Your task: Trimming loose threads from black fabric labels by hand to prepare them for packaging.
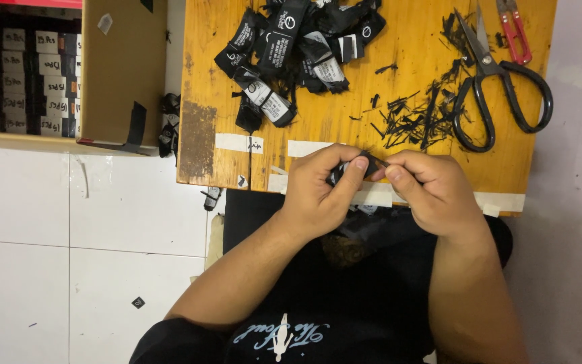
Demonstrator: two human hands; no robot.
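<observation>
A small black fabric label, judged light, limp and easily creased, is held just above the near edge of the wooden surface; it is best taken by its two ends, as now. Its long axis runs roughly left to right, though most of it is hidden. The left hand and right hand both have fingers pinched on it, scissors beyond.

I see an orange-brown wooden worktop with white tape strips, a heap of black labels printed in white at twelve o'clock, black-handled scissors and red snips at two o'clock, a tan cardboard box at ten o'clock, and a white tiled floor.
</observation>
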